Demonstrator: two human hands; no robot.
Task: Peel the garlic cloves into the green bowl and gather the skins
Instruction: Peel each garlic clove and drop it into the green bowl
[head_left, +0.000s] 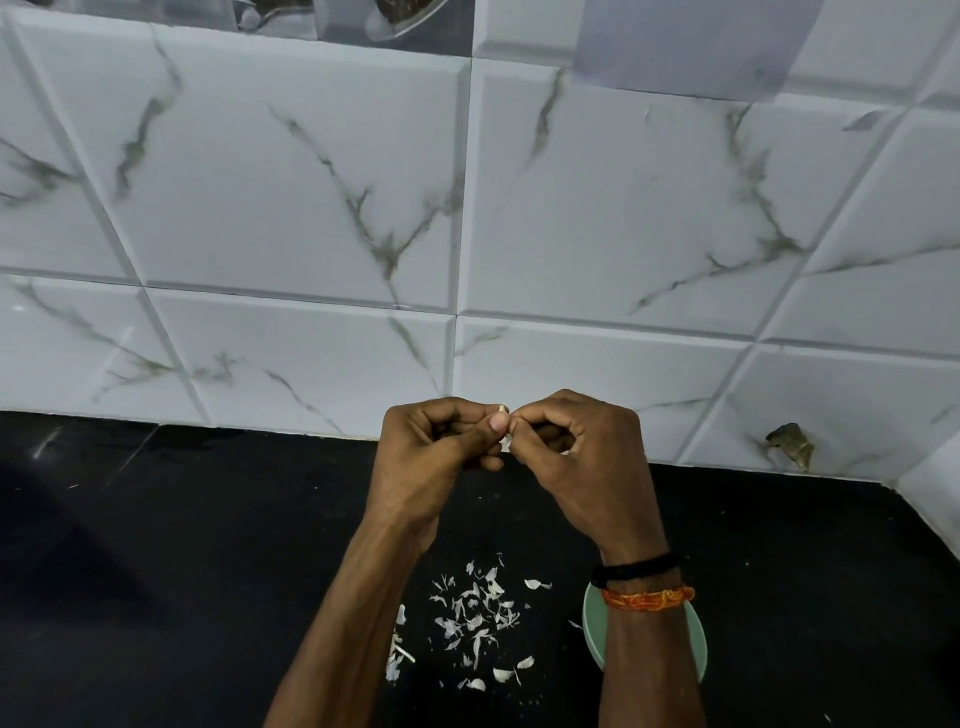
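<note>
Left hand (431, 457) and right hand (582, 457) both pinch 1 garlic clove (504, 441) between curled fingertips above black counter (156, 571), skins (475, 618) scattered at 6 o'clock, green bowl (595, 623) at 5 o'clock under right wrist.

Black countertop (156, 571) carries scattered garlic skins (475, 618) and green bowl (595, 629).
</note>
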